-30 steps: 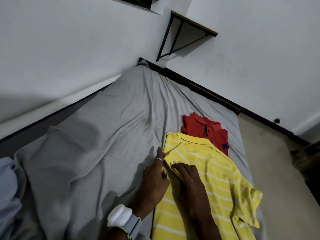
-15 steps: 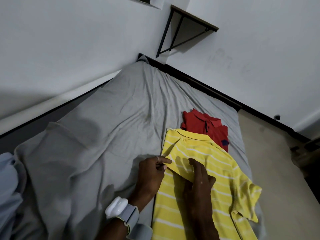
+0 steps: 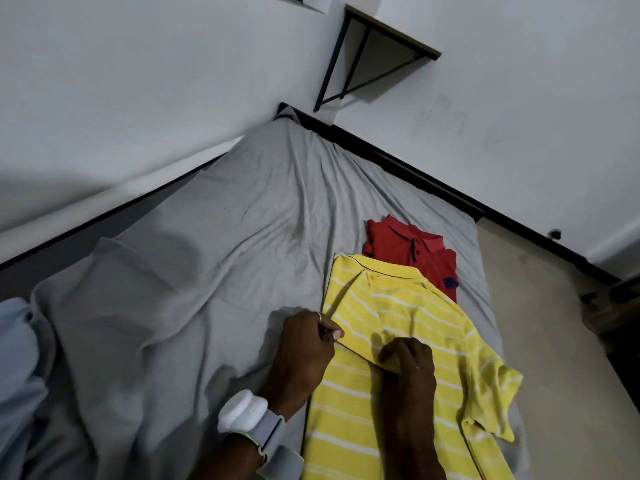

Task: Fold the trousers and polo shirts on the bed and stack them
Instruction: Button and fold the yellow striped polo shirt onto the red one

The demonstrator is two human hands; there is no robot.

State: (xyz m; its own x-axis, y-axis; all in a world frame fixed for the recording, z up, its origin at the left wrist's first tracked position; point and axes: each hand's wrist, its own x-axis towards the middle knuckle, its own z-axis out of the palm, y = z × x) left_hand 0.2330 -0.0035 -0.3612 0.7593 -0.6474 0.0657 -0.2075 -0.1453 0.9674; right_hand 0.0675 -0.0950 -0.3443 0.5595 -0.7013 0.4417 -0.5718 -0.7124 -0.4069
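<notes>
A small dark blue emblem (image 3: 450,283) sits on the chest of the red polo shirt with a dark button placket (image 3: 408,247); it is too small to read. That shirt lies folded near the right edge of the bed (image 3: 263,209), towards the far right corner. The yellow polo shirt with thin white stripes (image 3: 415,313) lies just nearer, overlapping the red one's near part. Its collar points to the far end and one short sleeve spreads toward the right edge.

The left hand (image 3: 304,344), a ring on one finger and a white wrist device on a grey strap (image 3: 247,415) at the wrist, has its grip closed in a pinch on the yellow shirt's left side, which is turned inward. The right hand (image 3: 408,362) lies on the shirt's middle with fingers curled, its grip on the same turned-over flap.

A wrinkled grey sheet (image 3: 156,323) covers the bed inside a black frame (image 3: 415,178), set into a corner of white walls (image 3: 138,81). A wooden wall shelf on a black metal bracket (image 3: 388,39) hangs above the far left corner. Sheet stretches from the left hand to the wall-side edge, where a pale blue cloth (image 3: 17,358) lies. Beige floor (image 3: 536,341) runs along the right edge.
</notes>
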